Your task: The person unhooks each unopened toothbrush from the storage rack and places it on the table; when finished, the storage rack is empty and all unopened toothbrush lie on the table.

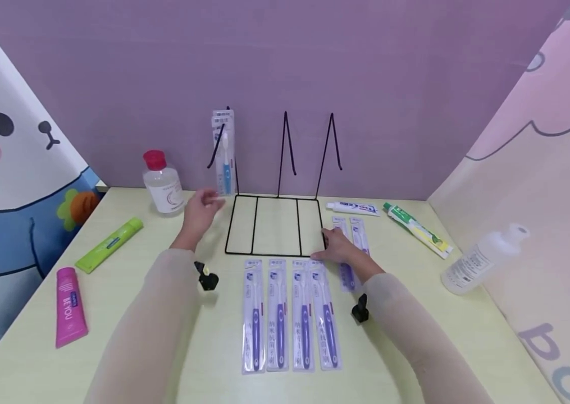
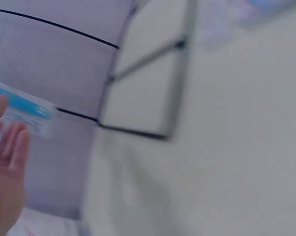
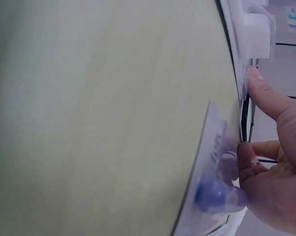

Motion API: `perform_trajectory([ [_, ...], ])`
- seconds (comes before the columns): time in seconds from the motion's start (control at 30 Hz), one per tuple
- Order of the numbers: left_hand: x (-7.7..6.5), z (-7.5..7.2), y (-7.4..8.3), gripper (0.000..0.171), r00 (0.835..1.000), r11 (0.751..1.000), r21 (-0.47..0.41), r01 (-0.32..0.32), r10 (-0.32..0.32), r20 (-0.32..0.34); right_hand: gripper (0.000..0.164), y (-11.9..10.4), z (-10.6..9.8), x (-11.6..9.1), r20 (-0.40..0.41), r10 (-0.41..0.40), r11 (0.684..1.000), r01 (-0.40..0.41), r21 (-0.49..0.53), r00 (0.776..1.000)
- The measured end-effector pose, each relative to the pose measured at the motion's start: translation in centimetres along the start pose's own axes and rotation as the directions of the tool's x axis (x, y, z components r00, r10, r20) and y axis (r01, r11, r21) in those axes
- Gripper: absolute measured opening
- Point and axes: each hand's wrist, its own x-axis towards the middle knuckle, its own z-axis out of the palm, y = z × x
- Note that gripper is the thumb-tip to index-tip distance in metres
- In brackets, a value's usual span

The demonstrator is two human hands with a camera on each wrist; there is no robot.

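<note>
A black wire rack (image 1: 253, 230) with three upright hooks stands mid-table. On its left hook hang packaged toothbrushes, the front one a blue toothbrush (image 1: 226, 163). My left hand (image 1: 201, 214) is just below and left of that pack, fingers loosely bent and holding nothing. In the left wrist view the thumb overlaps the pack (image 2: 32, 110); whether they touch I cannot tell. My right hand (image 1: 337, 246) holds the rack's front right corner between thumb and fingers (image 3: 247, 160). Several packaged purple toothbrushes (image 1: 278, 325) lie in a row before the rack. Two more toothbrush packs (image 1: 360, 233) lie partly under the right hand.
Left on the table are a red-capped bottle (image 1: 164, 188), a green box (image 1: 109, 245) and a pink tube (image 1: 69, 308). To the right lie a white toothpaste tube (image 1: 352, 209), a green-yellow tube (image 1: 418, 230) and a tilted-looking white pump bottle (image 1: 477, 264). A purple wall rises behind.
</note>
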Motion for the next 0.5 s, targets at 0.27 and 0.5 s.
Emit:
perform_trajectory([
  [0.27, 2.8, 0.5, 4.2, 0.039, 0.956, 0.958, -0.195, -0.209, 0.159, -0.246, 0.099, 0.1, -0.2, -0.1, 0.019, 0.019, 1.0, -0.019, -0.023, 1.0],
  [0.5, 3.4, 0.6, 5.4, 0.035, 0.952, 0.955, -0.208, -0.211, 0.153, -0.265, 0.101, 0.1, 0.1, 0.3, 0.026, 0.006, 0.999, -0.005, -0.037, 1.0],
])
